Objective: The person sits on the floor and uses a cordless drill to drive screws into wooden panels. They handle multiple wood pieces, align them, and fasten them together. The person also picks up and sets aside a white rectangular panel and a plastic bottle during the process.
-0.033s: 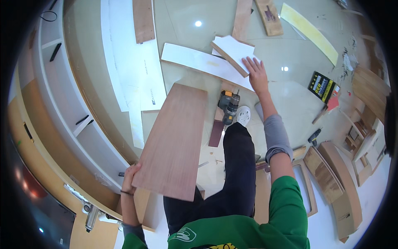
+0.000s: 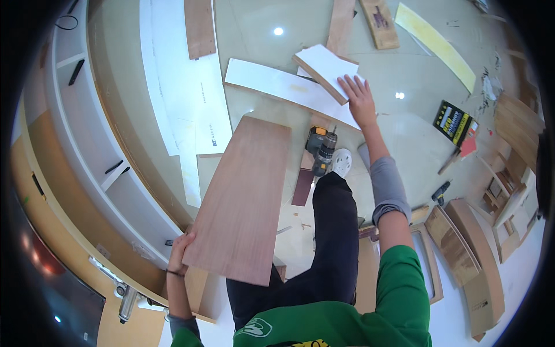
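My left hand (image 2: 181, 250) is closed on the near left corner of a long reddish-brown wooden board (image 2: 238, 199), which slopes away from me over my leg. Farther off, my right hand (image 2: 361, 103) grips the right edge of a short, thick white panel (image 2: 325, 68). Its fingers lie spread over the white face, and the thumb is hidden. The panel is tilted above a long white board (image 2: 277, 85) and other pieces. A cordless drill (image 2: 321, 150) stands beside my white shoe (image 2: 341, 163), close to a dark reddish strip (image 2: 302, 186).
White sheets (image 2: 173, 87) and a brown plank (image 2: 200, 29) lie at the far left, beside a long white cabinet frame (image 2: 95, 139). To the right are a yellow strip (image 2: 439, 49), a black-and-yellow box (image 2: 452, 122), a second drill (image 2: 440, 192) and cardboard (image 2: 477, 266).
The white panel in my right hand has shifted very slightly and changed its tilt a little. My left hand keeps its hold on the wooden board, whose near end sits slightly lower in view.
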Demonstrator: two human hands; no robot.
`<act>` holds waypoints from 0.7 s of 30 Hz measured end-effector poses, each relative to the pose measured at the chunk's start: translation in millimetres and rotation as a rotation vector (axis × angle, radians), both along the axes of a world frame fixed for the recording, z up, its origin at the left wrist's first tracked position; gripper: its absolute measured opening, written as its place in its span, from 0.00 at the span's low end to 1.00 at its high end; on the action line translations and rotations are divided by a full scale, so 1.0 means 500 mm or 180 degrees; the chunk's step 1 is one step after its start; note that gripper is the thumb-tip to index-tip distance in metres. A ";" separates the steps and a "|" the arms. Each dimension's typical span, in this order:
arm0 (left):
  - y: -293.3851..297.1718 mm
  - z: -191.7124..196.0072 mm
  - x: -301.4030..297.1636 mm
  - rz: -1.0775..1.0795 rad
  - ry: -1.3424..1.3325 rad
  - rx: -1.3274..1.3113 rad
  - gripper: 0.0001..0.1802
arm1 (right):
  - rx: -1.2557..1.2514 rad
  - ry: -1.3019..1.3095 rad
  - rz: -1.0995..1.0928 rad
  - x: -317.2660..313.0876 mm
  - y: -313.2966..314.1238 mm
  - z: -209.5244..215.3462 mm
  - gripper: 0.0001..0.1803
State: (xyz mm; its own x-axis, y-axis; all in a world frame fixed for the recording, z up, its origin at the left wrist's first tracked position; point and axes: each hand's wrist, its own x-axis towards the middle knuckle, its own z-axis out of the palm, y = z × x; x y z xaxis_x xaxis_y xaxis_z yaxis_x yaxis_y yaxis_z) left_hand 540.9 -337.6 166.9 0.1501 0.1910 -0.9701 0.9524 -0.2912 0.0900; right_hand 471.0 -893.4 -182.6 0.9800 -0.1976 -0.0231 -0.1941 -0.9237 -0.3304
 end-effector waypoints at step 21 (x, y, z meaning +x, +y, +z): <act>-0.095 0.002 0.098 -0.0374 -0.0568 -0.0814 0.19 | -0.0037 0.0295 -0.0285 0.055 0.121 0.148 0.33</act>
